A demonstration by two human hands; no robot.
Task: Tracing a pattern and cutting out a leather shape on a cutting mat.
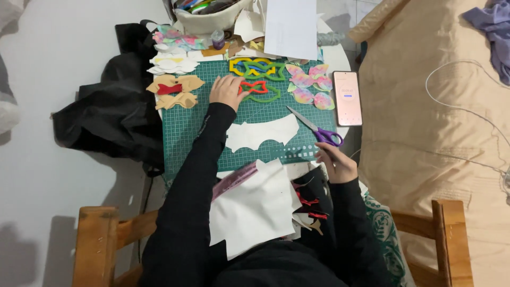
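My left hand (227, 90) reaches across the green cutting mat (191, 127) and its fingers rest on a small red bow-shaped stencil (254, 86), which lies on a green stencil (264, 96). My right hand (336, 162) hovers at the mat's near right corner, fingers loosely apart, just below purple-handled scissors (319, 129) lying on the mat. A white bow-shaped cut-out (263, 133) lies flat in the middle of the mat. A white sheet (255, 207) rests on my lap.
Yellow and green stencils (257, 68) lie at the mat's far edge. Tan and red bow pieces (175, 90) sit left, pastel pieces (311, 85) right. A phone (347, 98) lies at the table's right edge. A black bag (111, 111) is left, a bed (441, 106) right.
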